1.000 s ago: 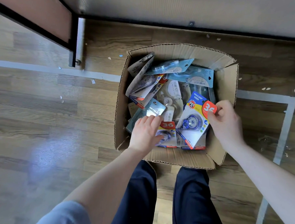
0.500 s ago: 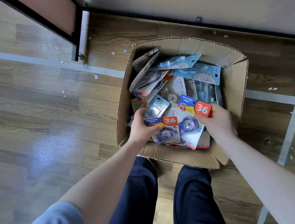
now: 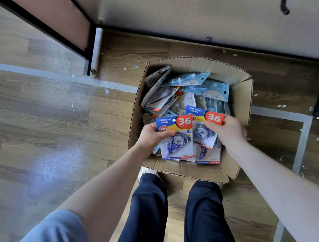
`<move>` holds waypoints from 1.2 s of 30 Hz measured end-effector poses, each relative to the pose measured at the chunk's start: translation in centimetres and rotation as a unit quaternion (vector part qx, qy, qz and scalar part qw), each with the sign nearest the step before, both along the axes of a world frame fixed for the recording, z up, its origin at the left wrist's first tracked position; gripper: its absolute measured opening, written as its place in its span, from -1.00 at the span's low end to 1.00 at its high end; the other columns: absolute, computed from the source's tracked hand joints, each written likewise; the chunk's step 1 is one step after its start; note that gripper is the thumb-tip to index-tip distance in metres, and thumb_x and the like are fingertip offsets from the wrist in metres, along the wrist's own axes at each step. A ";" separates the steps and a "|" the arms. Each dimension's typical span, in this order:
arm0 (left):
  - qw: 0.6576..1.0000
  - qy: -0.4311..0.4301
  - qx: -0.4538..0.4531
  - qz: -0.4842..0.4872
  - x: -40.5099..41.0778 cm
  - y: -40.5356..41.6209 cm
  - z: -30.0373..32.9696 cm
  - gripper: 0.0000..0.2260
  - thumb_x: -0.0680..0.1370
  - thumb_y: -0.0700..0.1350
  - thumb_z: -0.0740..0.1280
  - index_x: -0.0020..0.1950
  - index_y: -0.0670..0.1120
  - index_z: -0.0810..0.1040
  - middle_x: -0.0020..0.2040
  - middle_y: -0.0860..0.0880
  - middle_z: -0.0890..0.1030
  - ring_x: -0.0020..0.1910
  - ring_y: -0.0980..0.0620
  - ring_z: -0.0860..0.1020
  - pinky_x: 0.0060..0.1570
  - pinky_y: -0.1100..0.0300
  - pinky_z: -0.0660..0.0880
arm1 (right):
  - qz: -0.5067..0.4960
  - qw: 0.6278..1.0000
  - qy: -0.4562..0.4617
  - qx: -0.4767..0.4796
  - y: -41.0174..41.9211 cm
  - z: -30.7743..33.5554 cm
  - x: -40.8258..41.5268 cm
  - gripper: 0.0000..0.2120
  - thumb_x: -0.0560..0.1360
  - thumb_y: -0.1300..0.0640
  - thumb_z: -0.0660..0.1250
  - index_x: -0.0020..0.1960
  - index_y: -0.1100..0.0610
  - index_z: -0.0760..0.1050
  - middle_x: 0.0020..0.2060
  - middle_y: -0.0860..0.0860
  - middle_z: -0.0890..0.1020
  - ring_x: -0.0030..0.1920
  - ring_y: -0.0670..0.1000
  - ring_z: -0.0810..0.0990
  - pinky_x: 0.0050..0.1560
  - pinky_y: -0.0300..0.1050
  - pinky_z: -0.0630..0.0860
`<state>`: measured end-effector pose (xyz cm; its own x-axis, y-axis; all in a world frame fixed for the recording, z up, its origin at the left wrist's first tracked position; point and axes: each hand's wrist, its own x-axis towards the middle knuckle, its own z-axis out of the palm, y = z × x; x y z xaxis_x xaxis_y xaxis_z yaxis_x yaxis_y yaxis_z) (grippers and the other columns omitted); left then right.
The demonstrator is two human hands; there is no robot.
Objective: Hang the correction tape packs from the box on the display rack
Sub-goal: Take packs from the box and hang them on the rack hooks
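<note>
Nearest to us we see our dark trousers (image 3: 177, 211) on the wooden plank floor (image 3: 55, 143), which has pale tape lines (image 3: 61, 75) and small paper scraps. Just above the open cardboard box (image 3: 184, 172), our left hand (image 3: 152, 137) grips one correction tape pack (image 3: 176, 138) by its left edge, and our right hand (image 3: 228, 130) pinches a second pack (image 3: 203, 135) at its top corner; both cards read "JINUO" and "36", and the left one also "PET". Further away, more packs (image 3: 190, 94) lie loose in the box, and behind it stand a black frame (image 3: 89, 50) and a pale panel (image 3: 187, 13).

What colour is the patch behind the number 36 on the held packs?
Red-orange patch, seen in the head view.
</note>
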<state>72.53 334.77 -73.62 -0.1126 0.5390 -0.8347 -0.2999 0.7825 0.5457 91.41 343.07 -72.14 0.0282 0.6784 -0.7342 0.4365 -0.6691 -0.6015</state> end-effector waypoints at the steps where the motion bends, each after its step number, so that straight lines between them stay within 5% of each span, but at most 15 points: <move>1: 1.000 -0.002 0.009 0.003 -0.2 0.3 0.8 -0.84 0.42 -0.39 0.43 -0.08 -0.17 0.62 -0.29 0.05 0.69 -0.30 0.15 0.65 -0.26 0.30 0.57 | 0.002 1.000 0.002 0.006 0.5 0.9 -0.1 -0.83 0.41 0.24 0.46 -0.08 0.08 0.51 -0.13 0.05 0.62 -0.07 0.03 0.58 0.01 -0.05 0.51; 5: 0.999 0.004 0.046 0.018 -0.9 2.0 5.0 -0.85 0.42 -0.39 0.43 -0.07 -0.20 0.62 -0.25 0.01 0.70 -0.27 0.11 0.65 -0.21 0.27 0.59 | 0.004 0.999 0.013 0.033 2.5 5.3 -0.4 -0.84 0.41 0.20 0.47 -0.12 0.02 0.51 -0.13 0.01 0.63 -0.05 0.03 0.61 0.02 -0.01 0.55; 12: 0.994 0.024 0.106 0.027 -2.3 6.0 15.0 -0.83 0.40 -0.34 0.46 -0.04 -0.19 0.62 -0.20 -0.01 0.71 -0.20 0.05 0.67 -0.18 0.24 0.59 | 0.018 0.994 0.035 0.098 5.9 15.8 -1.4 -0.87 0.44 0.13 0.44 -0.11 0.03 0.49 -0.25 -0.11 0.58 -0.24 -0.16 0.58 -0.31 -0.23 0.47; 24: 0.971 0.069 0.225 0.044 -4.8 10.6 34.9 -0.86 0.42 -0.30 0.46 -0.06 -0.19 0.61 -0.22 0.00 0.71 -0.24 0.07 0.67 -0.28 0.28 0.55 | 0.014 0.972 0.106 0.210 10.2 35.1 -3.6 -0.91 0.44 0.17 0.44 -0.17 0.08 0.53 -0.22 0.02 0.65 -0.21 -0.03 0.63 -0.23 -0.14 0.53; 29: 0.959 0.081 0.266 0.058 -5.4 11.8 43.2 -0.89 0.41 -0.32 0.46 -0.10 -0.19 0.62 -0.19 -0.08 0.71 -0.22 -0.03 0.68 -0.24 0.19 0.60 | 0.003 0.951 0.130 0.281 11.3 43.0 -4.1 -0.86 0.43 0.20 0.44 -0.23 0.03 0.52 -0.26 -0.01 0.63 -0.24 -0.10 0.58 -0.34 -0.34 0.47; 32: 0.950 0.104 0.290 0.054 -5.5 12.4 47.4 -0.84 0.40 -0.28 0.49 -0.05 -0.21 0.62 -0.12 -0.13 0.71 -0.15 -0.08 0.68 -0.11 0.11 0.62 | 0.014 0.943 0.123 0.309 11.8 46.9 -4.3 -0.90 0.43 0.17 0.45 -0.22 0.08 0.55 -0.26 0.00 0.64 -0.23 -0.05 0.59 -0.30 -0.23 0.46; 36: 0.937 0.125 0.323 0.052 -5.8 13.0 52.3 -0.87 0.40 -0.28 0.49 -0.10 -0.18 0.62 -0.19 -0.08 0.71 -0.22 -0.01 0.68 -0.24 0.20 0.58 | 0.008 0.925 0.154 0.348 12.6 51.5 -4.7 -0.88 0.42 0.26 0.45 -0.24 0.09 0.57 -0.30 -0.05 0.65 -0.27 -0.06 0.59 -0.33 -0.35 0.48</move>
